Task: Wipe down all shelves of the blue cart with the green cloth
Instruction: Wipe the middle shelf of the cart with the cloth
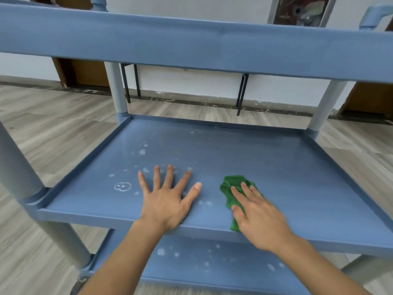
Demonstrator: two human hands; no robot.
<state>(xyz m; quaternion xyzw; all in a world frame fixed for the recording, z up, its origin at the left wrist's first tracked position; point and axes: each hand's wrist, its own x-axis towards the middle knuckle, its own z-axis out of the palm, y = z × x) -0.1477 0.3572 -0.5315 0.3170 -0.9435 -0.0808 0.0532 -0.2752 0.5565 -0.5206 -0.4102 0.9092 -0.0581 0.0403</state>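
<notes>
The right hand (258,216) presses a crumpled green cloth (232,188) flat on the blue plastic cart's middle shelf (297,173); just left of it, the left hand (167,201) lies spread beside whitish spots (142,152).

1. A wood-look plank floor (53,133) in pale grey-brown runs across the room.
2. A white wall (191,86) stands at the far edge of the floor, with a dark, scuffed baseboard strip (187,101) along its foot.
3. Thin black metal legs (241,94) stand against the wall: one pair to the left, one to the right.
4. A brown wooden door (89,73) meets the floor at the far left corner; another brown panel (370,96) sits at the far right.
5. A metal-framed panel (302,10) hangs high on the wall, its contents blurred.
</notes>
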